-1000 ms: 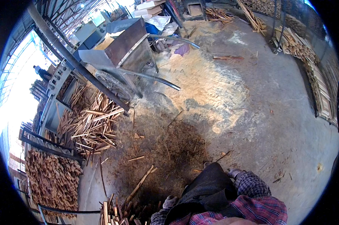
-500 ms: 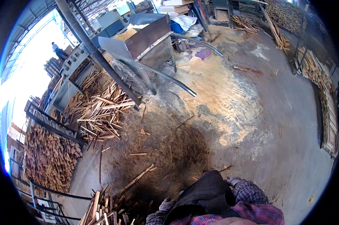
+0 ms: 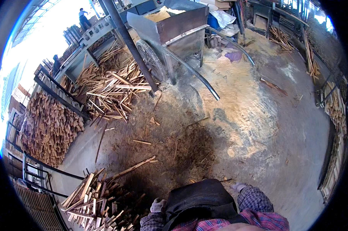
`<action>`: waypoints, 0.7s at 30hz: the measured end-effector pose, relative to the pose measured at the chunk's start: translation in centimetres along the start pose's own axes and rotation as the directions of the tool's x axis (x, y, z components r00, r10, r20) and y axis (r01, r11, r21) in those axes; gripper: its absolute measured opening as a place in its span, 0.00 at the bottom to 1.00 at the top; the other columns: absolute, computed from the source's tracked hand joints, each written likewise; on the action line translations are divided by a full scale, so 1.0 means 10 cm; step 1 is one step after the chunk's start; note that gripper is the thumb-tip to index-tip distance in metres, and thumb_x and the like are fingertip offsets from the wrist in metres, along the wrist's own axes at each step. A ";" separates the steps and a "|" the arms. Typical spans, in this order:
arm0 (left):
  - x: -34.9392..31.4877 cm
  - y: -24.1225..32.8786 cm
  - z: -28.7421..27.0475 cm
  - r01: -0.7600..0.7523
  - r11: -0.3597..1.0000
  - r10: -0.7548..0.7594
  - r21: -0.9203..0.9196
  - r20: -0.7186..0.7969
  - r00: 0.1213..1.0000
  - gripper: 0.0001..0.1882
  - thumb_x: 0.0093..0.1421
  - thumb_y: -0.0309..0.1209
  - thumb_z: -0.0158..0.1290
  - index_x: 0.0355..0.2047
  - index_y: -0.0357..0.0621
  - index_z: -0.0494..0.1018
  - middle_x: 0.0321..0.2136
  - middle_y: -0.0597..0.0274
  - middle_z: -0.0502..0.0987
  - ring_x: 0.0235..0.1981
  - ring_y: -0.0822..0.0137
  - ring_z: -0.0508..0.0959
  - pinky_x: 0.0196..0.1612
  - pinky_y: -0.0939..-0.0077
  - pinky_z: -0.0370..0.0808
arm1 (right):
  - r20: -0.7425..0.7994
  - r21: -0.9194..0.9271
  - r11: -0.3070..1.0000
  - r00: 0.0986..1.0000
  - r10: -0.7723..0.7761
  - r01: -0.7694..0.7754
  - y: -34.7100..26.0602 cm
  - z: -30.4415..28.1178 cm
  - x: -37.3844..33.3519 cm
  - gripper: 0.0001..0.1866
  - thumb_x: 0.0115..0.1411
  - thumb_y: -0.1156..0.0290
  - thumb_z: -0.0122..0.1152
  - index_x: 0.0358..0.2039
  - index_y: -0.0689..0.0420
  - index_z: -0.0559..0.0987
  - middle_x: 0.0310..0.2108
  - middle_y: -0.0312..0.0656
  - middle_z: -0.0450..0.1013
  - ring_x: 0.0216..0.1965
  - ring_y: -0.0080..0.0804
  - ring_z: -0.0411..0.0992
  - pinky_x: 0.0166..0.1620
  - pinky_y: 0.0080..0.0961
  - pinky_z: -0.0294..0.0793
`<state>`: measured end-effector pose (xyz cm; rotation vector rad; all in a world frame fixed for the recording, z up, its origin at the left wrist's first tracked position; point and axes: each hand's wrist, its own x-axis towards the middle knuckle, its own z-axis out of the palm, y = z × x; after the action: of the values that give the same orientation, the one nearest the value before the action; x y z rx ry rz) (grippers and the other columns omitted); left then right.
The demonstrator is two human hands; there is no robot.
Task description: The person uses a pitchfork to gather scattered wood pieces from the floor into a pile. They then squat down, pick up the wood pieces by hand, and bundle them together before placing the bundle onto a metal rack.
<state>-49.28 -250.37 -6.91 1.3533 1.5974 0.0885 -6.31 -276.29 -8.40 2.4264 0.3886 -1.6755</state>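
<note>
We see left hand [image 3: 158, 205] and right hand [image 3: 238, 187] flanking dark apron [image 3: 201, 198]; fingers wide or narrow, we cannot tell. Wood strips [image 3: 94, 206] lie crisscrossed near left hand, likely because unbundled; handcart [image 3: 183, 31] stands propped, presumably for balance.

Dusty grey floor [image 3: 301, 131], slanting post [image 3: 133, 50], glare [image 3: 25, 48] at left, roof [image 3: 39, 16] perhaps metal

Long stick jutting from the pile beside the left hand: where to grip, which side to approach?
I'd grip the long stick on its outer stretch, short of the far end, coming from above and the right, the side the left hand is on. That stretch projects past the pile; the near end runs in among other sticks. Floor contact: can't tell.
</note>
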 end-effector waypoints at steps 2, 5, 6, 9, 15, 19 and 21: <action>0.11 -0.28 -0.04 0.052 0.999 -0.052 -0.006 -0.039 0.998 0.28 0.48 0.49 0.51 0.44 0.44 0.70 0.39 0.51 0.74 0.43 0.56 0.73 0.45 0.70 0.68 | 0.000 -0.025 1.000 1.000 0.008 -0.008 -0.11 -0.13 -0.13 0.37 0.49 0.39 0.44 0.53 0.52 0.65 0.56 0.47 0.58 0.56 0.45 0.57 0.57 0.36 0.54; 0.32 -0.63 -0.10 0.071 0.996 -0.069 0.050 -0.042 0.997 0.28 0.47 0.49 0.52 0.44 0.45 0.70 0.40 0.52 0.74 0.43 0.56 0.73 0.46 0.70 0.68 | -0.061 -0.032 0.999 0.998 -0.014 0.013 -0.24 -0.14 -0.09 0.37 0.48 0.39 0.47 0.52 0.53 0.67 0.53 0.48 0.62 0.55 0.44 0.60 0.55 0.34 0.57; 0.39 -0.68 -0.12 0.047 0.995 -0.046 0.084 -0.019 0.999 0.28 0.47 0.49 0.52 0.44 0.45 0.70 0.40 0.53 0.74 0.43 0.56 0.73 0.46 0.70 0.68 | -0.092 -0.030 0.999 0.995 -0.028 0.025 -0.29 -0.10 -0.01 0.37 0.47 0.39 0.48 0.51 0.54 0.68 0.52 0.49 0.63 0.54 0.44 0.61 0.55 0.34 0.58; 0.56 -0.65 -0.19 0.036 0.995 -0.042 0.091 0.071 0.997 0.28 0.48 0.49 0.51 0.45 0.45 0.69 0.41 0.52 0.73 0.45 0.56 0.72 0.47 0.70 0.68 | -0.248 0.011 0.997 0.966 -0.076 0.081 -0.41 0.07 0.20 0.35 0.47 0.41 0.49 0.49 0.54 0.70 0.50 0.50 0.65 0.53 0.43 0.62 0.54 0.34 0.59; 0.80 0.20 -0.75 -0.115 0.859 0.067 0.499 0.113 0.991 0.28 0.50 0.50 0.46 0.47 0.45 0.67 0.43 0.48 0.71 0.46 0.53 0.70 0.48 0.67 0.66 | -0.143 0.023 0.995 0.985 -0.095 0.099 -1.30 -0.09 -0.46 0.34 0.49 0.44 0.48 0.51 0.53 0.68 0.50 0.51 0.65 0.53 0.46 0.62 0.54 0.35 0.58; 1.05 0.95 -1.10 -0.286 0.717 0.114 0.636 0.298 0.948 0.18 0.55 0.39 0.43 0.45 0.52 0.69 0.46 0.54 0.69 0.48 0.59 0.69 0.48 0.73 0.67 | -0.202 0.057 0.998 0.979 -0.001 0.013 -1.66 0.13 -0.43 0.35 0.48 0.43 0.50 0.53 0.51 0.66 0.50 0.51 0.65 0.53 0.46 0.61 0.54 0.34 0.58; 1.19 0.92 -1.31 -0.215 0.856 0.116 0.470 0.230 0.966 0.16 0.55 0.38 0.42 0.44 0.53 0.68 0.45 0.55 0.69 0.47 0.59 0.69 0.46 0.73 0.68 | -0.095 0.027 1.000 0.995 -0.012 0.015 -2.03 0.10 -0.51 0.39 0.47 0.40 0.48 0.56 0.48 0.61 0.52 0.52 0.63 0.54 0.48 0.60 0.55 0.35 0.57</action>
<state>-50.50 -230.98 -2.16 1.8325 1.3807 -0.3642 -15.15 -257.89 -3.79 2.5357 0.3979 -1.5860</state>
